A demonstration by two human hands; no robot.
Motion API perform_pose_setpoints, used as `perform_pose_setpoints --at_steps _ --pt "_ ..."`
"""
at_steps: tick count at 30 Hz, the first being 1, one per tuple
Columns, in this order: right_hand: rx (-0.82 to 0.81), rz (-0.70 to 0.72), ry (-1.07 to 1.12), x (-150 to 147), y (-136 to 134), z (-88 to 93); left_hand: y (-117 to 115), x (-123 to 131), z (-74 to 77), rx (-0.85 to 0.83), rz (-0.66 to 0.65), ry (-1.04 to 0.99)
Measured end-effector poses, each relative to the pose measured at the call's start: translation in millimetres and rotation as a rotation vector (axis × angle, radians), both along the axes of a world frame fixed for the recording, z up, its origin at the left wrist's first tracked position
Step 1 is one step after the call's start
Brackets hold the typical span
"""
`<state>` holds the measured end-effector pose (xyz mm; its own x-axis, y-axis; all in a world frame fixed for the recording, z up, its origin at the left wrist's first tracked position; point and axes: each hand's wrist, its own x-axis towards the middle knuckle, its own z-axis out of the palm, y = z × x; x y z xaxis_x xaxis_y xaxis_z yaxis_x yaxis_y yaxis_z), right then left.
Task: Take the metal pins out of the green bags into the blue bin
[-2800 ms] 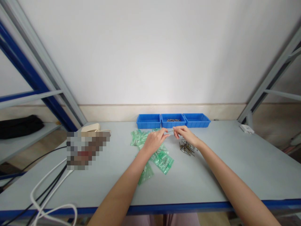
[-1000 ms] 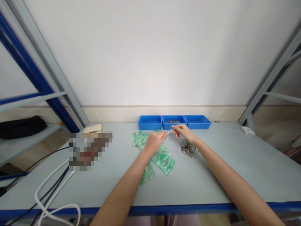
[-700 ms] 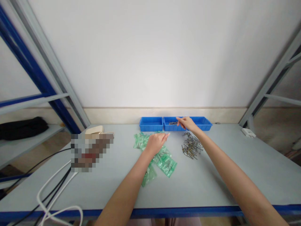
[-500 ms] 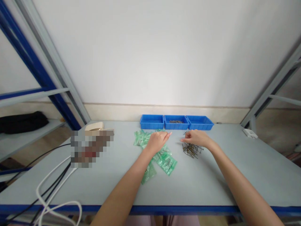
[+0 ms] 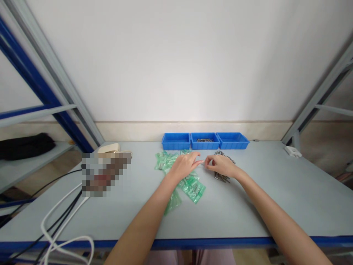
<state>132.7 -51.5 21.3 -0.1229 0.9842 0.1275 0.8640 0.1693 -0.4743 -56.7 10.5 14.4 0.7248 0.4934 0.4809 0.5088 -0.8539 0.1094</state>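
My left hand (image 5: pixel 185 166) is over the green plastic bags (image 5: pixel 194 189), its thumb and forefinger spread apart and pointing right. My right hand (image 5: pixel 221 165) is closed in a pinch just to the right of it. A thin, pale sliver, seemingly a screw (image 5: pixel 203 163), shows at the right fingertips, close to my left thumb. Under and behind my right hand lies a loose pile of screws (image 5: pixel 222 178), partly covered by it. The bags hold small metal pieces too small to make out.
Along the wall stand three blue bins: a left bin (image 5: pixel 176 146), a middle bin (image 5: pixel 205 146) with screws inside, and a right bin (image 5: pixel 234 145). White cables (image 5: pixel 45 221) and a cream-coloured object (image 5: pixel 109 148) are at left. A white block (image 5: pixel 292 151) sits far right.
My right hand has moved left from the screw pile toward my left hand. The left thumb and forefinger, together before, have spread apart.
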Motion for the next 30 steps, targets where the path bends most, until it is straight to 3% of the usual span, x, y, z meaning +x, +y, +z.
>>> perform_pose_setpoints --at_steps 5,9,14,22,30 --pt "-0.121 0.129 0.506 0.4 8.0 -3.0 -4.3 2.2 1.8 0.102 -0.074 0.122" --pt "-0.124 0.129 0.651 0.5 10.0 -1.9 -3.2 3.0 1.0 0.165 -0.081 0.126" --pt "-0.060 0.127 0.611 2.1 8.7 3.2 -0.1 2.8 -3.1 0.184 -0.047 0.038" --pt "0.095 0.013 0.270 1.1 3.8 6.7 3.1 3.5 -6.8 0.153 -0.025 0.033" --pt "0.120 0.057 0.242 -2.7 -1.1 10.6 1.3 3.7 -3.3 0.089 0.050 0.027"
